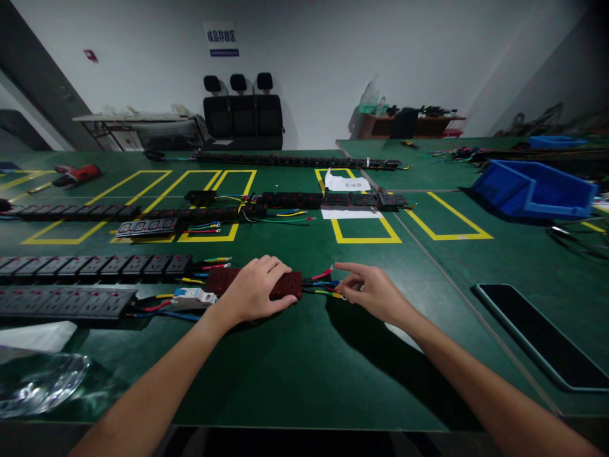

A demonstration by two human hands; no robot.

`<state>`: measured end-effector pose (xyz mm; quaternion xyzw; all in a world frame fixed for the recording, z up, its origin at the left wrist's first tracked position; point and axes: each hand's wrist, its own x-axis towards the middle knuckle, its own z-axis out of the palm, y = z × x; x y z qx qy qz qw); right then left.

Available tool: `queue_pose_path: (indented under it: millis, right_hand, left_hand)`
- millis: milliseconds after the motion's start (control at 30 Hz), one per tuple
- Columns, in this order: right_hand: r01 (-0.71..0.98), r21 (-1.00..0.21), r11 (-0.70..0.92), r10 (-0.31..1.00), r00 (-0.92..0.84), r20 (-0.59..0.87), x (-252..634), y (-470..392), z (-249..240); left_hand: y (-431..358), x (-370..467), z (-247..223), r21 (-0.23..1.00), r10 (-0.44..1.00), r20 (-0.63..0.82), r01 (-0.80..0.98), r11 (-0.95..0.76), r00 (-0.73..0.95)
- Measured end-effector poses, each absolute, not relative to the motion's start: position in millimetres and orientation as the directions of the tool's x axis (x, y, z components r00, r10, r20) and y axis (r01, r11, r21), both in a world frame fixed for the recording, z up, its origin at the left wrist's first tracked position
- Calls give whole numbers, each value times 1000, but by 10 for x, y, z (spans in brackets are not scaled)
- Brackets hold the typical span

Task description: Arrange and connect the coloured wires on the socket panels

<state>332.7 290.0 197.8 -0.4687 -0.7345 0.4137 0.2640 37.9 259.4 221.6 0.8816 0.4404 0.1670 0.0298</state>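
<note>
Lying under my left hand (259,287), the dark red socket strip (292,287) is boxy, its thin coloured wires (320,284) jutting right. My left fingers span the strip, holding it; right of it, my right hand (373,292) extends its index finger, the others curled, their grip unclear. Bare green surface (271,374) opens nearside of the strip.

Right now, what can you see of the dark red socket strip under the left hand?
The dark red socket strip looks like plastic, with socket slots visible on its upturned face. It lies crosswise on the green table. The left hand covers its middle, hiding that part. From its right end, wires, including red, blue and yellow-green ones, run toward the right hand.
</note>
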Motion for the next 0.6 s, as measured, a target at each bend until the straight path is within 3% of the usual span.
queue_pose_path:
  millis: [433, 600]
  right_hand:
    - [443, -863, 243, 936, -341, 89, 3290, 2898, 1992]
    - [339, -930, 145, 932, -363, 13, 3263, 2876, 2001]
  left_hand:
    - [2593, 382, 2216, 217, 790, 271, 764, -607, 551]
    - [2589, 383, 2221, 207, 790, 270, 768, -606, 551]
